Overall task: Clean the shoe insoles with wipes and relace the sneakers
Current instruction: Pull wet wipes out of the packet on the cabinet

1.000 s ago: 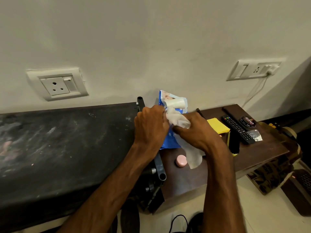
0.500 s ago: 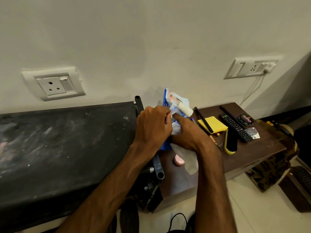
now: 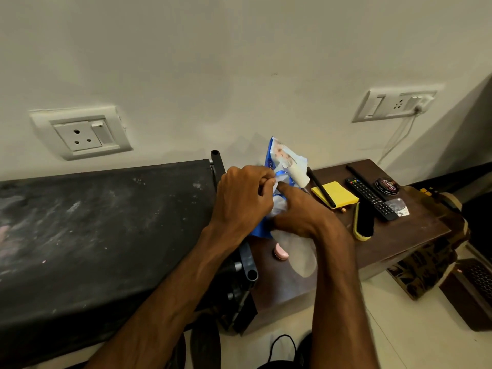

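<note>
A blue and white wipes pack (image 3: 283,161) stands above the brown table (image 3: 399,235), held between both hands. My left hand (image 3: 242,198) grips the pack's left side, its fingertips pinching at the opening. My right hand (image 3: 298,211) holds a white wipe (image 3: 300,251) that hangs below it, with the forefinger pointing into the pack's opening. The pack's white flap (image 3: 299,174) sticks out to the right. At the bottom edge a black shoelace (image 3: 282,347) and dark shoe parts show on the floor.
A black dusty slab (image 3: 93,230) fills the left. On the brown table lie a yellow pad (image 3: 339,194) with a black pen, a shoe brush (image 3: 364,219), a remote (image 3: 368,197), a polish tin (image 3: 387,186) and a pink lid (image 3: 281,252). Wall sockets are behind.
My right hand moved from pulling the wipe outward back to the pack, its forefinger now at the opening. The view has shifted slightly left, showing more of the table's right side.
</note>
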A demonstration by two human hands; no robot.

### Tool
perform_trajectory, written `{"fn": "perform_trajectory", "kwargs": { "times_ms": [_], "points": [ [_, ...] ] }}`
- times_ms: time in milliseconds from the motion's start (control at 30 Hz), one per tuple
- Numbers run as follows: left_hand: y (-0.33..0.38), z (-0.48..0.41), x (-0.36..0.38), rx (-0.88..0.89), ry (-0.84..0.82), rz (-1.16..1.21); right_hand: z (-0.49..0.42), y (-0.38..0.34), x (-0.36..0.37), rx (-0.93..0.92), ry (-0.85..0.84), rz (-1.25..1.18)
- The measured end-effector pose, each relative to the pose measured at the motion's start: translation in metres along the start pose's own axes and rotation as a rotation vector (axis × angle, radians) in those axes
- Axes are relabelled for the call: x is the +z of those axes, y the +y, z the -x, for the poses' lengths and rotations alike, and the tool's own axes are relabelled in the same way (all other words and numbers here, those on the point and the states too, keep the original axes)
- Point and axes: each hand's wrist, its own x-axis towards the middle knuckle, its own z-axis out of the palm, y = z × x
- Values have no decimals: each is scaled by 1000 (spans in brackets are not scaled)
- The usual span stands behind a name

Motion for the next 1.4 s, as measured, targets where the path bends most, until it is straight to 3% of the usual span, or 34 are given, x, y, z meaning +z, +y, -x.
{"fn": "perform_trajectory", "kwargs": {
  "times_ms": [100, 200, 333, 400, 500, 600, 733, 933, 1100, 1400],
  "points": [
    [-1, 0, -2, -74, 29, -49, 0, -4, -2, -49, 86, 3],
    [-3, 0, -3, -183, 74, -62, 6, -1, -8, -105, 284, -48],
    [-5, -1, -3, -243, 111, -25, 9, 13, -10, 10, 696, -232],
    [-4, -1, -4, -254, 144, 26, 6, 20, -8, 101, 785, -284],
    [-1, -2, -5, -256, 206, 119, 3, 33, 0, 200, 698, -406],
    [2, -4, -8, -244, 242, 170, -2, 39, 11, 150, 579, -757],
    [8, -3, -12, -191, 213, 260, -9, 45, 15, 156, 655, -895],
    [-2, -5, 0, -210, 155, 214, -24, 57, 19, 259, 808, -817],
    [-6, -4, 1, -242, 106, 132, -40, 60, 33, 365, 726, -596],
    [-9, -4, 2, -286, 109, 172, -56, 56, 46, 384, 775, -604]
  ]
}}
